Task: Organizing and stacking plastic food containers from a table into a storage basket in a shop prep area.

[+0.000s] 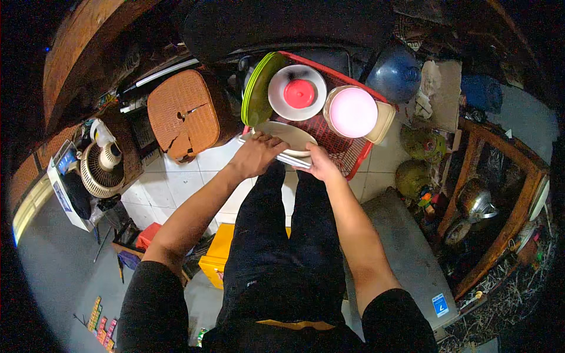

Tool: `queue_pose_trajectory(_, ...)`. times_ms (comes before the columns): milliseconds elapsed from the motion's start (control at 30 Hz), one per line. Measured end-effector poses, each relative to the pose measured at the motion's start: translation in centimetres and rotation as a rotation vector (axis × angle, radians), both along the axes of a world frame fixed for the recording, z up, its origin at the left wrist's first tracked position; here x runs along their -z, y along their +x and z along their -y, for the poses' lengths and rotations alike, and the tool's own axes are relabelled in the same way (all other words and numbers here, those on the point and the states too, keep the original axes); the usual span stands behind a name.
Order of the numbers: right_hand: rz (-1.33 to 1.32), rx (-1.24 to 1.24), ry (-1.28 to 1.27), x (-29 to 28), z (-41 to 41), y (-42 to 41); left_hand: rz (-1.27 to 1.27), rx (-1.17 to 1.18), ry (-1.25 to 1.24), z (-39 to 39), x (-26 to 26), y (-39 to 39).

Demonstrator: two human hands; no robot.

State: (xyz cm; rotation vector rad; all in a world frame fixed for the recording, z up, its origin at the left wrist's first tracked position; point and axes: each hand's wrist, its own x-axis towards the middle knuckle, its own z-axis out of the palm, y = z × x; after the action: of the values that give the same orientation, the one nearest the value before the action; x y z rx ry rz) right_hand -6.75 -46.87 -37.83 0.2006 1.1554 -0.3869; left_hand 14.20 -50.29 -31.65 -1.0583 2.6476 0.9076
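Observation:
Both my hands are at the near left edge of a red plastic basket [367, 155]. My left hand [260, 152] lies over the rim of a stack of pale dishes [289, 137], its fingers reaching inside. My right hand [318, 162] grips the right side of the stack, thumb on the rim. Behind them in the basket, green plates [260, 90] stand on edge in a stack. A white bowl [295, 112] holds a smaller red item [299, 93]. To the right, a round container with a pink-white top [353, 112] sits beside a beige rectangular container [383, 124].
A cracked brown woven-pattern bin [185, 112] stands left of the basket. Farther left is a fan [102, 170]. A blue water bottle [394, 75] lies beyond the basket's right end. A wooden frame [499, 148] and a metal kettle [476, 203] are at right; a yellow box [216, 256] is near my legs.

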Motion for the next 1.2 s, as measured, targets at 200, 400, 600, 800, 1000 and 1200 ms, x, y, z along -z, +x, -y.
queue_pose_trajectory(200,-0.127,-0.063,0.007,-0.3,0.2,-0.1,-0.105,-0.460,-0.166,1.8,-3.9,1.3)
queue_pose_trajectory(400,-0.116,-0.047,-0.007,0.0,0.1,0.4,-0.180,-1.043,0.244,2.9,0.5,3.2)
queue_pose_trajectory(600,-0.148,-0.062,0.021,1.2,-0.3,-0.6,-0.179,-0.552,-0.269,-0.1,-4.0,0.2)
queue_pose_trajectory(800,-0.109,-0.059,-0.032,0.1,-0.4,0.3,0.048,-0.282,-0.201,-2.4,-0.9,1.1)
queue_pose_trajectory(1000,-0.007,-0.021,-0.024,0.8,-0.6,0.1,0.125,-0.138,-0.161,-0.6,-0.9,2.1)
queue_pose_trajectory(1200,-0.012,-0.118,-0.027,1.5,-1.0,-0.4,0.054,-0.065,-0.140,0.1,-1.0,2.5)
